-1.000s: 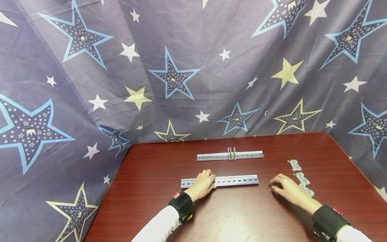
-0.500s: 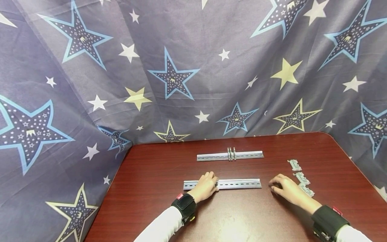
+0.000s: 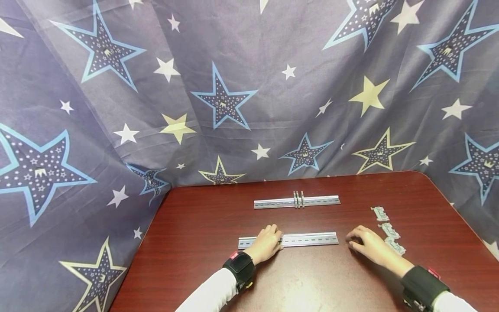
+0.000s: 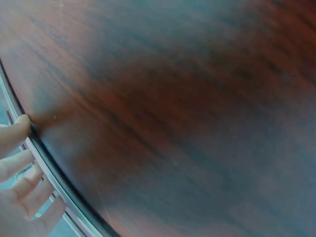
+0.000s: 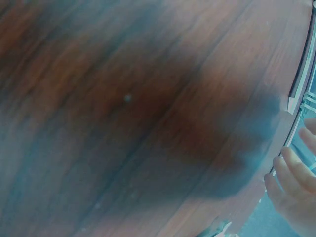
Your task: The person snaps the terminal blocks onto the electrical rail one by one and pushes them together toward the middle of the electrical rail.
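Note:
My left hand [image 3: 266, 244] grips the near slotted metal DIN rail [image 3: 309, 239] left of its middle, covering that stretch. In the left wrist view, the thumb sits at one edge of the rail [image 4: 59, 180] and the fingers reach across it. The rail lies nearly level across the table. My right hand [image 3: 366, 243] is near the rail's right end, fingers loosely bent with nothing in them. Just beyond it lie several pale grey-green terminal blocks [image 3: 388, 230], the closest one partly behind the hand.
Farther back is a second DIN rail [image 3: 273, 203] with 3 thin terminal blocks [image 3: 299, 199] standing on it near its middle. The reddish-brown table [image 3: 202, 216] ends at a star-patterned cloth [image 3: 234, 143] behind and at the sides.
My left hand has drawn the near rail slightly toward me and to the right. The right hand has stayed in about the same place.

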The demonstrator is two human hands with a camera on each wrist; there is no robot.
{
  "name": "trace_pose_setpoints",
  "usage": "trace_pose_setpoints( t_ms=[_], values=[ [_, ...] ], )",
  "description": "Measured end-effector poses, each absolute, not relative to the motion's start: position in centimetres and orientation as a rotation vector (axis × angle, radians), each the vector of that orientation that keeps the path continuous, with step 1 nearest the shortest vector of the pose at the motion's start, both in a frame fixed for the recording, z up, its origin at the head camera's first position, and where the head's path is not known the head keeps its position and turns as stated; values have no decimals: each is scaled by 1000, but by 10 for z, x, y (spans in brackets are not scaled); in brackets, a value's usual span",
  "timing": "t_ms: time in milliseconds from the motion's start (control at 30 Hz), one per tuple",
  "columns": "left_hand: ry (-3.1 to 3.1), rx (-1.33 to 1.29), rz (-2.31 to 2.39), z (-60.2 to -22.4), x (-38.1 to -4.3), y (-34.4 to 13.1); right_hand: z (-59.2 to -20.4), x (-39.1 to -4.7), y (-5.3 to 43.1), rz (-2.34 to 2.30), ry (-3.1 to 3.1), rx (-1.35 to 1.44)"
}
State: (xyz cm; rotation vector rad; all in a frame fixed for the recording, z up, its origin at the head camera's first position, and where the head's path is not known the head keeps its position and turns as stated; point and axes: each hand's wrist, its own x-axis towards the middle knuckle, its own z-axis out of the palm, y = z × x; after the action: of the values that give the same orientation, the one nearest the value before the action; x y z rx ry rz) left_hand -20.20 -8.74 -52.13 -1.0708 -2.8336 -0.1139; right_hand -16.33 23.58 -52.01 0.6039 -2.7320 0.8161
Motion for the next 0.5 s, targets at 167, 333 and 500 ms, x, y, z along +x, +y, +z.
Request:
trace_pose_setpoints(
  t_ms=[167,333,500],
  values=[
    [-2840,-1059,-118,-520,-201,-87,-520,-163,234,826,-2737,604],
    [-2856,-1030,-121,-519,-200,-86,-516,-165,229,866,-2774,608],
    [-2883,-985,-131,-518,-201,-91,-514,-168,222,873,-2769,636]
  ],
)
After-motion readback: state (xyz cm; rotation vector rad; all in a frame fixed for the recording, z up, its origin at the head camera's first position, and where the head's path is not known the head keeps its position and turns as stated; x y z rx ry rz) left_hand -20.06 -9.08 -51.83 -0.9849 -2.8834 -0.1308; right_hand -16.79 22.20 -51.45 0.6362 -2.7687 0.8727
